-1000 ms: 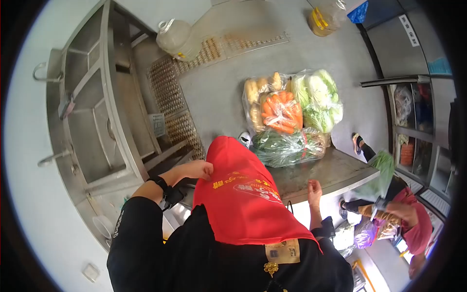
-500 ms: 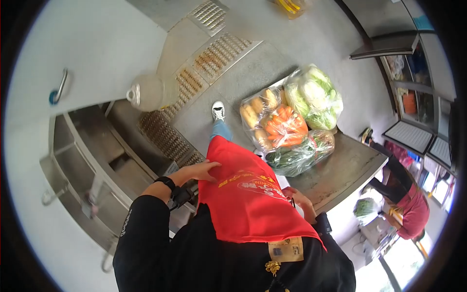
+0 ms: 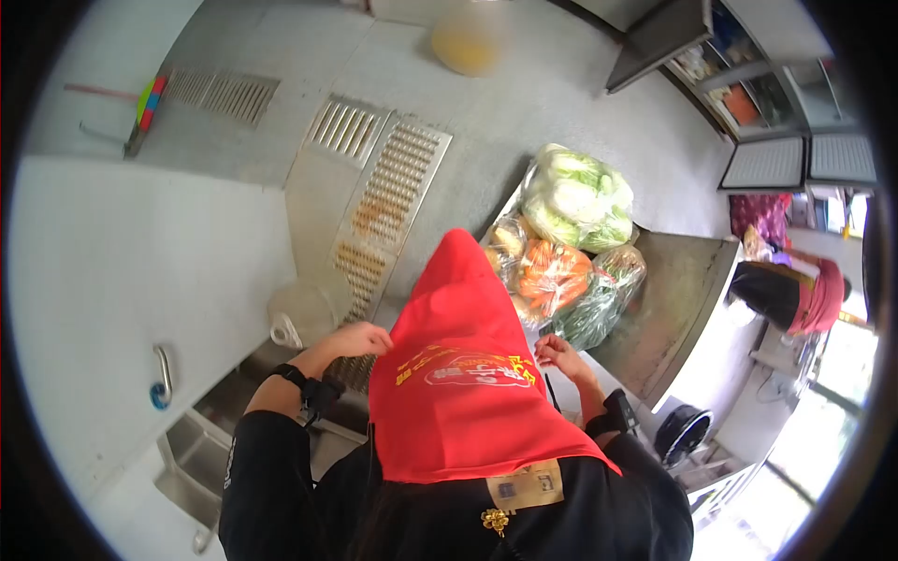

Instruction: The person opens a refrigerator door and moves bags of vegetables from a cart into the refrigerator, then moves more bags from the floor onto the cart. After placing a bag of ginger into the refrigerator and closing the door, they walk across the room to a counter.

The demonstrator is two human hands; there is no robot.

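Observation:
A red apron (image 3: 458,411) with yellow and white lettering hangs down my front over a black top. My left hand (image 3: 363,338) is at the apron's left edge, its fingers drawn together at the cloth. Whether they pinch the edge or only touch it, I cannot make out. On the other side my right hand (image 3: 564,359) is raised beside the apron with its fingers curled in. What is between those fingertips, if anything, is too small to tell. A dark strap (image 3: 552,395) hangs just below that hand.
Ahead right are bags of cabbage (image 3: 575,198), carrots (image 3: 552,276) and green vegetables (image 3: 594,313), beside a metal counter (image 3: 669,299). Floor grates (image 3: 398,178) run ahead. A clear plastic jug (image 3: 309,304) stands left. Another person (image 3: 795,285) bends over at far right.
My view has turned, and the vegetables shift left. My left hand's spread fingers have drawn together at the apron edge. My right hand has risen along the other side.

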